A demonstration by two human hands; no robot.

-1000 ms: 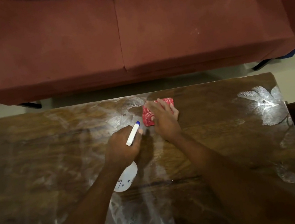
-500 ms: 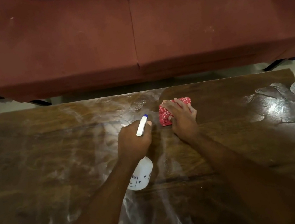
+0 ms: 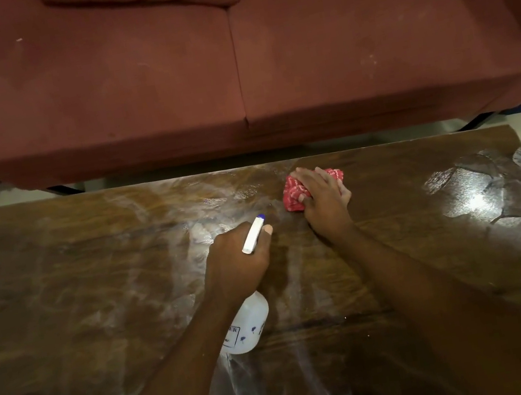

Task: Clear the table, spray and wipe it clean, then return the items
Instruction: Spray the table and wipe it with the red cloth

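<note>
Table open left of left hand, right of right hand, sofa close beyond far edge

Our left hand grips the spray bottle over the streaked table; our right hand presses the red cloth near its far edge, before the sofa

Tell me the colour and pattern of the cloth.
Red cloth with thin white lines, under the right hand; head view.

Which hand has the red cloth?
The right hand grips the red cloth on the table; the left hand holds the white spray bottle instead.
</note>
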